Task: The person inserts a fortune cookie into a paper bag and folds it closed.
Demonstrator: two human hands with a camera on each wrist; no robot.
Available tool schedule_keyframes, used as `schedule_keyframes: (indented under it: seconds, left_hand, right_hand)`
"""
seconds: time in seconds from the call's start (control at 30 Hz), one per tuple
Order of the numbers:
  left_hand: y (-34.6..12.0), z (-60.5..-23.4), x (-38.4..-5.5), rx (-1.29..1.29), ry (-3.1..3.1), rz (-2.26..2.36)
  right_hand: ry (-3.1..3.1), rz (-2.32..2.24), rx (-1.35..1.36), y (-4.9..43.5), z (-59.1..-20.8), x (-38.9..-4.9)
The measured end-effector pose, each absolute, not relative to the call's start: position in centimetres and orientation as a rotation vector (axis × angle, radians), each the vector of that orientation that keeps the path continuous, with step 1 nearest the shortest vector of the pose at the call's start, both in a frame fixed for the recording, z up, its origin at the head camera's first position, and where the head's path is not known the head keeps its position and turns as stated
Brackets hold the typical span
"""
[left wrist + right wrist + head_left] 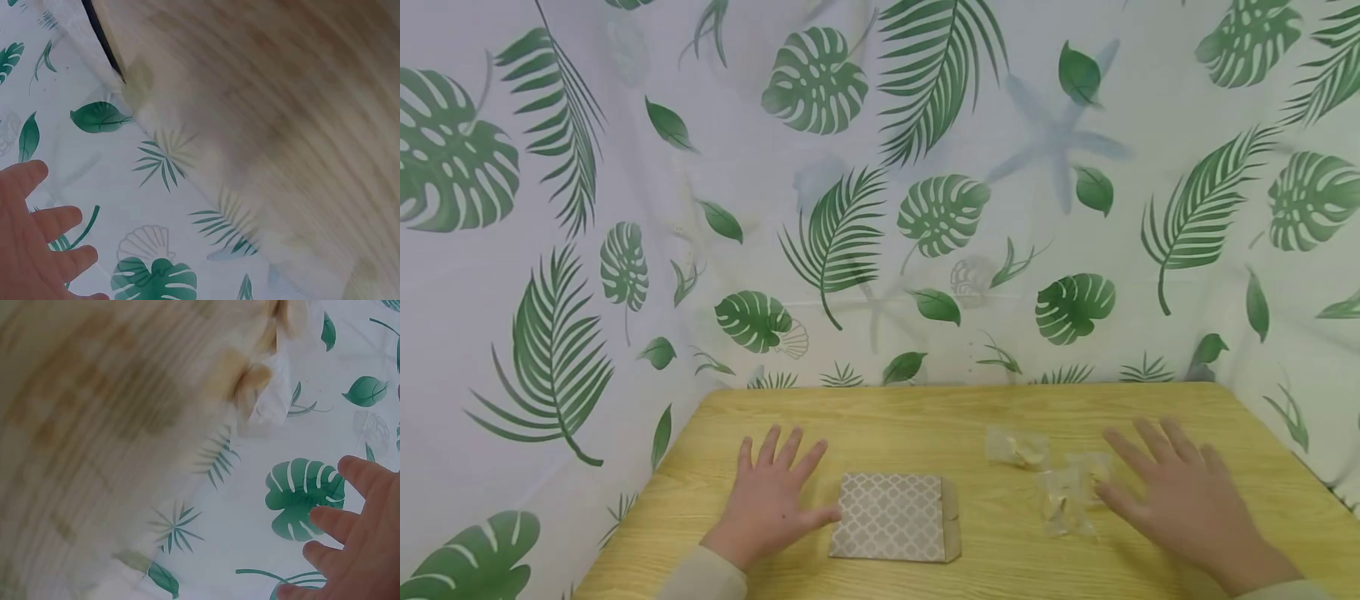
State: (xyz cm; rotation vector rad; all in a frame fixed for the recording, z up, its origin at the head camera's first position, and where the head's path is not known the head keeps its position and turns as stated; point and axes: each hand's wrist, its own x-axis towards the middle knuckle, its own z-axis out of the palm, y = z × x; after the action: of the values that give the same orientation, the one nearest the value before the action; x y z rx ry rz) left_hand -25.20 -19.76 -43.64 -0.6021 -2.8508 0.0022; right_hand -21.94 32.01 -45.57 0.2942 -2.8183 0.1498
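Left hand (767, 504): fingers straight and spread, gripping nothing; thumb tip at the nearest edge of the packet, though from where I stand contact cannot be told
Right hand (1191, 504): fingers likewise spread, holding nothing; thumb beside the nearest sachet, contact again uncertain
Patterned packet (891, 517): flat on the worktop between the hands; probably light, thin card or paper, likely to crease if squeezed; best pinched by opposite long edges, away from the plain flap (951, 518)
Clear sachets (1018, 448): three, grouped between packet and right hand, yellowish contents indistinct; presumably light, slippery and limp; a loose corner would offer the safest pinch
Worktop (880, 425): bare wood grain runs beyond packet and sachets, giving room to slide either away from the body; side edges lie outside both hands
Leaf-printed sheet (827, 79): hangs behind and at both sides, bounding the reach at the far edge
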Motion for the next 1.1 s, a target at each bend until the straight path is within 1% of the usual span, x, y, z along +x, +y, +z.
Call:
schedule_keyframes:
  seconds: [0.5, 0.73, 1.1]
  left_hand:
    - [-18.0, -44.7, -25.4, -0.859, -2.844, -0.032]
    - [-17.3, -44.7, -25.6, -0.894, -2.866, -0.026]
    - [-15.2, -44.8, -25.5, -0.987, -2.943, -0.135]
  right_hand:
    - [-2.730, 0.222, 0.487, 28.0, -45.8, -22.0]
    - [-2.684, 0.350, 0.616, 26.1, -45.9, -21.9]
    - [-2.718, 0.445, 0.721, 23.4, -46.4, -22.0]
